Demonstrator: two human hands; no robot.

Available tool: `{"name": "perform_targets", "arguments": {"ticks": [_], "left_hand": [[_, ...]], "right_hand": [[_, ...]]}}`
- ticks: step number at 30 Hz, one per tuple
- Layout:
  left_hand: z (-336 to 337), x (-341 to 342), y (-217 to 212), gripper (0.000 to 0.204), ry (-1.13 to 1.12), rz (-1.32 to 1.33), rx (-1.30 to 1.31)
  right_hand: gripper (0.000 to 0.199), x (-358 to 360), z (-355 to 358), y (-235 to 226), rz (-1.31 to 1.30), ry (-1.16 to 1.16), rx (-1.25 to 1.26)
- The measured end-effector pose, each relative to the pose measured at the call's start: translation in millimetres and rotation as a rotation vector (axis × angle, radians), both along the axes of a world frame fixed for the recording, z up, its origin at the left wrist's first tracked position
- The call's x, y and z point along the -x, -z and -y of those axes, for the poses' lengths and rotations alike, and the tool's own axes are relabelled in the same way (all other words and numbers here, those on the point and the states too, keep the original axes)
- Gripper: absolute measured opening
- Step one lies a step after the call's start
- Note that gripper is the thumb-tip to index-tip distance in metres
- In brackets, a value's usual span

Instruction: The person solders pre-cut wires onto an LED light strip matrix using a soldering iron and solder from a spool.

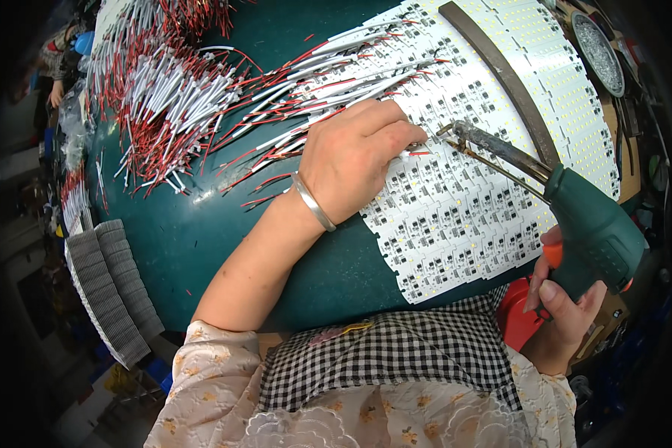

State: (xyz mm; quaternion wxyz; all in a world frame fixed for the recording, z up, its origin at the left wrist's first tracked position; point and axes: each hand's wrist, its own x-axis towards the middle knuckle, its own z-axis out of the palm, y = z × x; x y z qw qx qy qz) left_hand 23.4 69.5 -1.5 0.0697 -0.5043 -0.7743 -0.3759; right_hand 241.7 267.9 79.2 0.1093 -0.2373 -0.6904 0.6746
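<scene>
My left hand [355,153], with a silver bangle on the wrist, rests on a sheet of white circuit boards [455,216] and pinches the end of a red and white wire [414,153] against a board. My right hand [564,299] grips a green soldering gun [586,224] by its handle, a finger near the orange trigger. The gun's dark metal tip [455,133] points left and sits right beside the left fingertips and the wire end.
A large heap of red and white wire pieces [172,89] covers the dark green table [201,239] at the upper left. A dark curved strip [500,75] lies across the boards. Grey stacked strips [112,291] hang at the left edge. A round metal dish [597,52] stands far right.
</scene>
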Motion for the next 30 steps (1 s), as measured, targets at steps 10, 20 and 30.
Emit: {"name": "perform_targets", "arguments": {"ticks": [10, 20, 30], "left_hand": [[0.1, 1.3, 4.0, 0.04, 0.027, 0.035, -0.051], [0.5, 1.7, 3.3, 0.038, 0.021, 0.039, -0.058], [3.6, -1.8, 2.2, 0.039, 0.012, -0.002, -0.039]], "right_hand": [[0.055, -8.7, 5.7, 0.7, 0.137, -0.04, 0.057], [0.05, -15.2, 0.3, 5.5, 0.109, -0.118, -0.042], [0.061, 2.3, 0.4, -8.5, -0.039, 0.05, -0.053]]}}
